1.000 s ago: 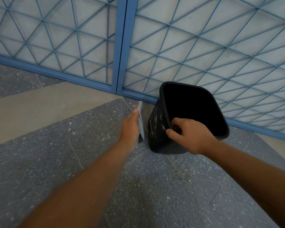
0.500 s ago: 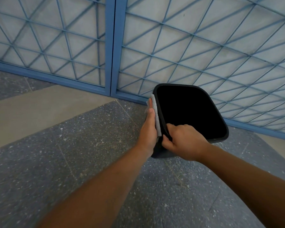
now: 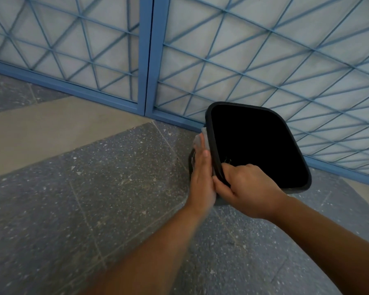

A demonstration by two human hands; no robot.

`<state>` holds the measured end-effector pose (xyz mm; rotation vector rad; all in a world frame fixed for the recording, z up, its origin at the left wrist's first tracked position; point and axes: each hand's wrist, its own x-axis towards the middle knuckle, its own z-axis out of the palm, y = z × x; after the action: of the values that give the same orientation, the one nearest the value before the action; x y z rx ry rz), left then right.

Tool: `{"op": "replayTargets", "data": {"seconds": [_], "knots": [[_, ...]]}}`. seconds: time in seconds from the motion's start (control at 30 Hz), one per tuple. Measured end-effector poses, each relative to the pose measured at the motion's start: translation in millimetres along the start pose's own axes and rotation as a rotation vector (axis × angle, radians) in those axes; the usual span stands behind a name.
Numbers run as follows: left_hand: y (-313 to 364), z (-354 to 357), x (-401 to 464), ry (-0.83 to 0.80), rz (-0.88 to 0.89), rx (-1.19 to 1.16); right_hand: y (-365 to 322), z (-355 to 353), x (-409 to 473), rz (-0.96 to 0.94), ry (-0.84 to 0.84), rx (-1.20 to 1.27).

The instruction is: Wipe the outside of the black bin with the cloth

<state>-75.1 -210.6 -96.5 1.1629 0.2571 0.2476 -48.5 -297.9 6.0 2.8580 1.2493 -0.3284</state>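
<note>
Our left hand point(image 3: 201, 177), fingers straight, presses the cloth point(image 3: 201, 139) flat on the black bin point(image 3: 214, 150) side; right hand point(image 3: 246, 188) grips its near rim; bin on speckled floor point(image 3: 115, 188) beside blue lattice panels point(image 3: 264, 60).

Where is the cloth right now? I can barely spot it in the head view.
The cloth is pressed flat by the left hand against the black bin's left outer wall, just below the rim, which the right hand grips.

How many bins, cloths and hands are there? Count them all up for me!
Black bin: 1
Cloth: 1
Hands: 2, the left hand and the right hand
Total: 4
</note>
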Motion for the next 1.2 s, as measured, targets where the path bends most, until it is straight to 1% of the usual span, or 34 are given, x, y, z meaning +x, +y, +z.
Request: {"op": "replayTargets", "data": {"seconds": [0.07,0.17,0.3,0.4,0.57,0.63,0.67,0.7,0.77,0.8,0.87,0.93,1.0,1.1,1.17,1.2], "knots": [[3,-5,16,-0.012,-0.014,0.036,-2,-1,1,-0.003,0.009,-0.006],[5,-8,24,0.031,-0.072,0.009,-5,-3,4,-0.012,0.016,-0.010],[7,-7,13,-0.003,-0.019,-0.024,-6,-2,4,-0.011,0.011,-0.025],[12,-14,37,-0.001,-0.072,-0.013,-8,-3,7,-0.001,0.006,-0.028],[0,-13,11,0.006,-0.057,0.046,-10,-5,6,-0.012,0.014,-0.064],[-2,-16,18,0.039,-0.106,0.065,-12,-5,5,-0.001,0.024,-0.071],[4,-16,25,0.052,-0.134,0.049,-12,-6,5,0.000,0.032,-0.073],[9,-16,29,0.060,-0.126,0.020,-12,-6,4,-0.002,0.038,-0.075],[15,-13,24,0.039,-0.059,-0.038,-13,-7,4,-0.008,0.044,-0.081],[16,-11,18,0.028,-0.055,-0.043,-13,-7,3,-0.008,0.042,-0.080],[9,-11,15,0.030,-0.093,-0.078,-12,-6,2,-0.011,0.046,-0.085],[-2,-17,31,0.065,-0.174,-0.127,-12,-5,2,-0.017,0.054,-0.094],[8,-17,38,0.060,-0.207,-0.148,-12,-5,4,-0.018,0.059,-0.088],[17,-10,20,0.018,-0.111,-0.114,-12,-6,4,-0.014,0.054,-0.077],[6,-13,16,0.043,-0.117,-0.054,-13,-6,2,-0.010,0.051,-0.075],[1,-15,21,0.049,-0.147,-0.039,-13,-6,2,-0.008,0.051,-0.075]]}}
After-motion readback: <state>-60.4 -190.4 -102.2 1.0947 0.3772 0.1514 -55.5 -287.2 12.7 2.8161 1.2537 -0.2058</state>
